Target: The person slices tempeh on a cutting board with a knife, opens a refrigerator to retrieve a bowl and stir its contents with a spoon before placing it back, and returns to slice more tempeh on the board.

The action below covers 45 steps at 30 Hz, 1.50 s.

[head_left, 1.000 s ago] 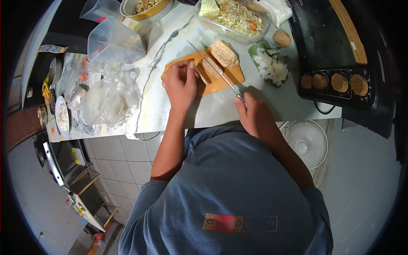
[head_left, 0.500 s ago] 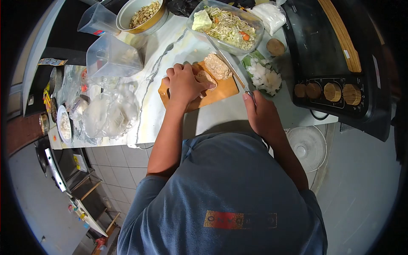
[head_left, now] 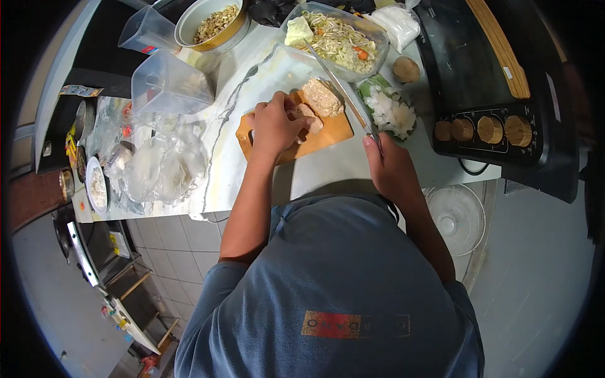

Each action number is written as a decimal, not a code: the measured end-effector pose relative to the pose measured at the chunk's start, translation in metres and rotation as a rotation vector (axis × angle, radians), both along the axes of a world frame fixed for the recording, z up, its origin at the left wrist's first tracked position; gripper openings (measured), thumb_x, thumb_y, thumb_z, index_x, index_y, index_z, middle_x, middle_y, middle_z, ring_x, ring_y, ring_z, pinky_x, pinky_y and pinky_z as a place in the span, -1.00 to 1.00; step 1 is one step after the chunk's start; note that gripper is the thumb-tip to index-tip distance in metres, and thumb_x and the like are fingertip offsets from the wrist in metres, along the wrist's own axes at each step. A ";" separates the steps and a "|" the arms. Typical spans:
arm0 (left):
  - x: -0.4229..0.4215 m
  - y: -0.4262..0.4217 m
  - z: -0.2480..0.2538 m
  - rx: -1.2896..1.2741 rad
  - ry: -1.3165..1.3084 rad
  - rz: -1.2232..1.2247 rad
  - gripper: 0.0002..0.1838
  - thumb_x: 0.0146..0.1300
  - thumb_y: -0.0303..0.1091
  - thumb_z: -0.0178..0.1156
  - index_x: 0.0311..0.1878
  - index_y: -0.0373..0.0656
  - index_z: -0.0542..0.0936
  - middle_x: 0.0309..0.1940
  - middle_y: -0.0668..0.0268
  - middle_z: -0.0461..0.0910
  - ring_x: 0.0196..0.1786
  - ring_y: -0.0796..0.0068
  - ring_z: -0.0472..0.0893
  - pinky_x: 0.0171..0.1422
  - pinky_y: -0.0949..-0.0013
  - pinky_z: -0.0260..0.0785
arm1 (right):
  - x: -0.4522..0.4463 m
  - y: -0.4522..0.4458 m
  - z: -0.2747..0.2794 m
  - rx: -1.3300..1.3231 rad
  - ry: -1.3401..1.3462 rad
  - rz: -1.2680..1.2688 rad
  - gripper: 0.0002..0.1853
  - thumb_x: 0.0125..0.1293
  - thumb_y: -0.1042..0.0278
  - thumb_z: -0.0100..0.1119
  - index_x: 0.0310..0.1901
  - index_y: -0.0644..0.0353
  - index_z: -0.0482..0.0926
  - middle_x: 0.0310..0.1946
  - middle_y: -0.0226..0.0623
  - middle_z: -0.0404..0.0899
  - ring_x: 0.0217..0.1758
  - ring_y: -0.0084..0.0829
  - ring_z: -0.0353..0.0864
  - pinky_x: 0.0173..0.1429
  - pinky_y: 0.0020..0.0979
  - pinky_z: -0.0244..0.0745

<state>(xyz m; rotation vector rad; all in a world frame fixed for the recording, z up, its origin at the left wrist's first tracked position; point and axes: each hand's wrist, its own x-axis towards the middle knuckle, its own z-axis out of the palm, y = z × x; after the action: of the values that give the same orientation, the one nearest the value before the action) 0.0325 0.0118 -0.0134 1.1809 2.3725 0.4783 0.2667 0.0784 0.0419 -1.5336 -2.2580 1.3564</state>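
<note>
On the orange cutting board (head_left: 328, 135) lies a beige, bumpy block that looks like tempeh (head_left: 323, 97). A smaller tempeh piece (head_left: 310, 118) sits just in front of it, gripped by the curled fingers of my left hand (head_left: 275, 125); the fingers partly cover it. My right hand (head_left: 392, 167) is closed around the handle of a long knife (head_left: 345, 93). The blade points up and away, over the right side of the board beside the block, apart from the smaller piece.
Behind the board stands a clear container of bean sprouts and vegetables (head_left: 382, 62). Chopped white pieces on a leaf (head_left: 392, 112) lie right of the knife. A black stove (head_left: 504, 160) borders the right; plastic bags (head_left: 164, 167), a clear pitcher (head_left: 167, 85) and a pot (head_left: 222, 41) are left.
My left fingers have shifted slightly on the smaller tempeh piece. The knife and my right hand have moved a little to the right, with the blade tip slightly higher.
</note>
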 end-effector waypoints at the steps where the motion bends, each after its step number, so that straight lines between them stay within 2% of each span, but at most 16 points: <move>1: -0.001 -0.002 -0.002 0.070 -0.003 -0.012 -0.42 -0.07 -0.01 0.59 -0.06 -0.10 0.58 -0.17 0.33 0.71 -0.06 0.25 0.63 0.14 0.14 0.19 | 0.001 -0.001 0.000 0.003 0.002 -0.002 -0.60 0.53 0.07 0.01 -0.27 0.30 0.45 -0.50 0.07 0.59 -0.34 0.19 0.61 -0.26 -0.02 0.42; 4: -0.005 -0.005 0.000 0.189 -0.155 -0.027 -0.45 0.01 -0.14 0.58 -0.01 -0.12 0.52 -0.15 0.26 0.70 -0.07 0.31 0.65 0.05 0.21 0.32 | 0.005 -0.003 -0.001 0.015 0.001 -0.015 -0.59 0.53 0.05 0.00 -0.26 0.30 0.46 -0.50 0.07 0.59 -0.34 0.19 0.61 -0.26 -0.02 0.42; 6: -0.007 -0.007 0.008 0.232 -0.304 -0.030 -0.46 0.04 -0.21 0.57 0.01 -0.13 0.49 -0.15 0.22 0.70 -0.08 0.35 0.66 -0.02 0.26 0.39 | 0.009 -0.005 -0.002 0.024 -0.001 -0.039 -0.61 0.55 0.08 -0.02 -0.27 0.31 0.45 -0.58 -0.02 0.49 -0.54 -0.16 0.45 -0.32 -0.20 0.34; 12: -0.015 0.005 0.045 0.188 -0.533 -0.010 -0.49 0.06 -0.28 0.56 -0.02 -0.20 0.48 -0.25 0.20 0.65 -0.15 0.44 0.64 -0.09 0.41 0.44 | 0.023 -0.007 -0.004 0.078 0.001 -0.087 -0.59 0.55 0.05 -0.03 -0.22 0.32 0.47 -0.56 -0.05 0.49 -0.52 -0.26 0.43 -0.30 -0.22 0.36; 13: -0.013 0.012 0.054 0.213 -0.624 0.016 -0.48 0.06 -0.28 0.57 -0.02 -0.22 0.49 -0.26 0.21 0.64 -0.17 0.45 0.64 -0.11 0.43 0.43 | 0.026 -0.007 -0.004 0.081 0.002 -0.092 -0.59 0.55 0.05 -0.03 -0.22 0.32 0.47 -0.56 -0.05 0.49 -0.52 -0.26 0.43 -0.30 -0.22 0.36; 15: -0.013 0.026 0.054 0.245 -0.718 0.072 -0.41 0.03 -0.24 0.59 0.01 -0.30 0.49 -0.28 0.21 0.64 -0.21 0.48 0.63 -0.12 0.47 0.43 | 0.030 -0.007 -0.003 0.109 0.017 -0.115 -0.57 0.54 0.02 -0.01 -0.27 0.31 0.47 -0.51 0.07 0.59 -0.35 0.18 0.63 -0.26 -0.02 0.44; 16: -0.015 0.033 0.044 0.247 -0.717 0.066 -0.41 0.03 -0.24 0.59 0.01 -0.30 0.49 -0.28 0.21 0.64 -0.21 0.48 0.63 -0.12 0.47 0.43 | 0.031 -0.007 -0.003 0.113 0.019 -0.119 -0.57 0.54 0.02 -0.01 -0.27 0.31 0.47 -0.51 0.07 0.59 -0.35 0.18 0.63 -0.26 -0.02 0.44; 18: -0.019 0.045 0.016 0.198 -0.439 0.082 -0.31 -0.09 -0.04 0.63 -0.01 -0.24 0.51 -0.26 0.26 0.69 -0.19 0.44 0.67 0.01 0.25 0.43 | 0.035 -0.008 -0.003 0.131 0.076 -0.154 -0.57 0.54 0.02 -0.01 -0.28 0.30 0.47 -0.52 0.08 0.58 -0.37 0.18 0.62 -0.29 -0.03 0.43; 19: -0.018 0.047 0.014 0.265 -0.370 0.068 -0.22 -0.14 0.15 0.60 0.01 -0.24 0.58 -0.23 0.25 0.73 -0.15 0.39 0.70 0.16 0.20 0.26 | 0.038 -0.009 -0.004 0.136 0.076 -0.159 -0.57 0.54 0.02 -0.01 -0.28 0.30 0.47 -0.52 0.08 0.58 -0.37 0.18 0.62 -0.29 -0.03 0.43; 23: -0.018 0.040 0.014 0.233 0.004 0.003 -0.26 -0.10 0.29 0.50 -0.09 -0.23 0.70 -0.22 0.26 0.76 -0.15 0.29 0.72 0.14 0.15 0.13 | 0.043 -0.011 -0.004 0.153 0.075 -0.171 -0.58 0.53 0.04 0.00 -0.28 0.30 0.46 -0.53 0.08 0.57 -0.38 0.18 0.61 -0.31 -0.02 0.41; 27: -0.019 0.034 0.029 0.119 0.042 0.057 -0.33 0.02 0.29 0.44 -0.12 -0.19 0.71 -0.29 0.27 0.76 -0.18 0.29 0.71 0.18 0.15 0.10 | 0.042 -0.012 -0.005 0.138 0.063 -0.161 -0.58 0.53 0.05 0.00 -0.29 0.31 0.46 -0.53 0.08 0.56 -0.38 0.18 0.60 -0.29 -0.03 0.41; 29: -0.018 0.026 0.041 0.067 -0.045 0.130 -0.44 0.20 0.13 0.39 -0.05 -0.24 0.70 -0.26 0.23 0.76 -0.15 0.37 0.71 0.03 0.33 0.41 | 0.039 -0.013 -0.006 0.108 0.056 -0.143 -0.58 0.53 0.05 0.01 -0.29 0.31 0.46 -0.52 0.08 0.57 -0.38 0.19 0.60 -0.29 -0.03 0.41; 33: -0.034 -0.006 0.014 0.248 -0.322 0.124 -0.57 0.31 0.00 0.34 -0.13 -0.25 0.68 -0.36 0.27 0.72 -0.29 0.46 0.65 -0.04 0.32 0.39 | 0.027 -0.018 0.000 0.010 0.070 -0.080 -0.59 0.52 0.06 0.02 -0.28 0.33 0.47 -0.50 0.10 0.58 -0.36 0.20 0.60 -0.26 -0.03 0.41; 35: -0.034 -0.024 0.011 0.304 -0.343 0.045 -0.69 0.35 -0.21 0.33 -0.06 -0.30 0.64 -0.37 0.33 0.67 -0.29 0.59 0.58 -0.18 0.48 0.42 | 0.020 -0.021 0.001 -0.036 0.059 -0.046 -0.59 0.52 0.07 0.02 -0.27 0.33 0.47 -0.49 0.10 0.59 -0.35 0.20 0.61 -0.26 -0.02 0.41; 38: -0.024 -0.044 0.013 0.244 -0.554 0.191 -0.69 0.34 -0.31 0.34 0.02 -0.32 0.62 -0.32 0.40 0.61 -0.27 0.65 0.52 -0.15 0.51 0.40 | 0.012 -0.028 -0.003 -0.081 0.058 0.016 -0.60 0.52 0.08 0.03 -0.28 0.34 0.48 -0.47 0.12 0.59 -0.33 0.21 0.61 -0.24 -0.01 0.41; 45: -0.006 -0.056 -0.019 0.486 -0.617 0.252 -0.70 0.41 -0.38 0.27 0.10 -0.34 0.60 -0.23 0.38 0.63 -0.20 0.66 0.56 -0.02 0.54 0.43 | -0.002 -0.041 -0.020 -0.065 0.006 0.159 -0.60 0.53 0.06 -0.05 -0.20 0.32 0.48 -0.40 0.17 0.62 -0.25 0.24 0.61 -0.13 0.09 0.45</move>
<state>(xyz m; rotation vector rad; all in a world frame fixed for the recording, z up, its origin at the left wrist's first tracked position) 0.0264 -0.0440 -0.0329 0.7472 1.9051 1.3466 0.2647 0.0379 0.0222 -1.3914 -2.4001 1.4858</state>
